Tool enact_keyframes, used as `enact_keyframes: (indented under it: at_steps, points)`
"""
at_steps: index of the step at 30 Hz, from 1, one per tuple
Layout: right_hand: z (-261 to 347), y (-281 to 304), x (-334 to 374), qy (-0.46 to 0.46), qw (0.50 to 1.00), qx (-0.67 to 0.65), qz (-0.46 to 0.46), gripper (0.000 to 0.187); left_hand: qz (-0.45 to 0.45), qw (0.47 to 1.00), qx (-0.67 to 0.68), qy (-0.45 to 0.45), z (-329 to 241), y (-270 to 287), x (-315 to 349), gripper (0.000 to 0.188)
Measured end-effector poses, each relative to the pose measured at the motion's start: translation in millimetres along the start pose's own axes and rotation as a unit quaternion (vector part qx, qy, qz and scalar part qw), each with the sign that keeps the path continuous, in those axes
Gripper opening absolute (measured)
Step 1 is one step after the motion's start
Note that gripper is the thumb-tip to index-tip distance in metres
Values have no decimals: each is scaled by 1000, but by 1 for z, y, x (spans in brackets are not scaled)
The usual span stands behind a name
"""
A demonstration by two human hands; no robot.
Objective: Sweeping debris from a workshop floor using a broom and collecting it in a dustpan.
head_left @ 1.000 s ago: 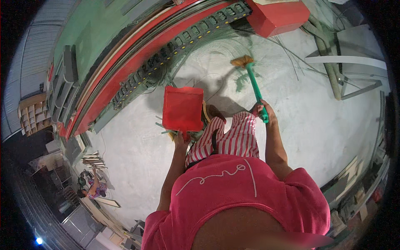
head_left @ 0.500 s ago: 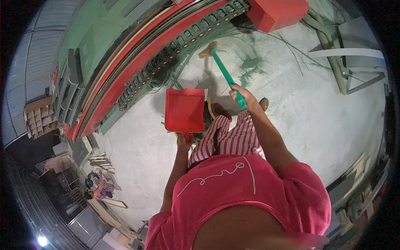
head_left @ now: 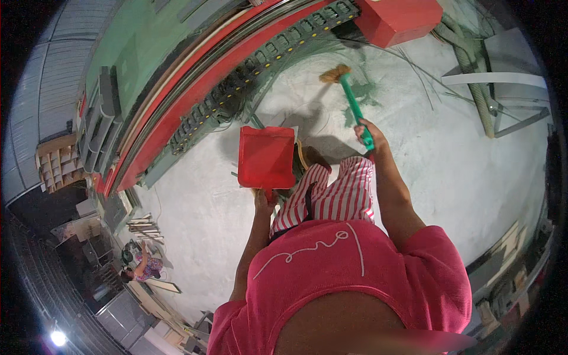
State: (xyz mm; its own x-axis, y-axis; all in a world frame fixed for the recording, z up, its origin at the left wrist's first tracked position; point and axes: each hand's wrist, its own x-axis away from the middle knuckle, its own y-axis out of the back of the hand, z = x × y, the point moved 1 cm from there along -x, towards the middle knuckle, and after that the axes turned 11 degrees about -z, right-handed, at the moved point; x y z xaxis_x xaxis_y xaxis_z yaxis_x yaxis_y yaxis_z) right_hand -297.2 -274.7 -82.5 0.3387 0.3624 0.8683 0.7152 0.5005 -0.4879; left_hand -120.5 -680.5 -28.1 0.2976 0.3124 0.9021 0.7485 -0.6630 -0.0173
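Observation:
My left hand (head_left: 265, 201) is closed round the short handle of a red dustpan (head_left: 267, 157), whose broad tray points away from me, left of my legs. In my right hand (head_left: 371, 134) is the green handle of a hand brush (head_left: 354, 104), gripped near its end. The brush's tan bristles (head_left: 335, 74) are out ahead, over the pale floor (head_left: 414, 171); whether they touch it I cannot tell. Green dust (head_left: 361, 93) lies in a smear on the floor beside the brush head. What the dustpan holds, if anything, is too unclear to name.
A long red and green machine (head_left: 177, 94) with a black cable chain (head_left: 260, 62) runs along the left and far side. At the far right a ribbed hose (head_left: 473, 89) hangs by a metal frame (head_left: 520, 121). Another person (head_left: 145, 265) is at the lower left, near stacked wood strips (head_left: 146, 229).
My right hand has moved to the right and a little nearer, bringing the brush head rightward across the floor. The dustpan stays in my left hand, almost where it was.

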Motion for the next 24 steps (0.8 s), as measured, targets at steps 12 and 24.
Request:
enact_keyframes:
  at_steps: [12,24]
  points:
    - [-46,-1,80,23,987,160,8,18,-33,998,28,37,8,-17,1,15]
    - [54,-85,-80,-150,961,231,28,22,-55,992,80,-85,53,-60,67,16]
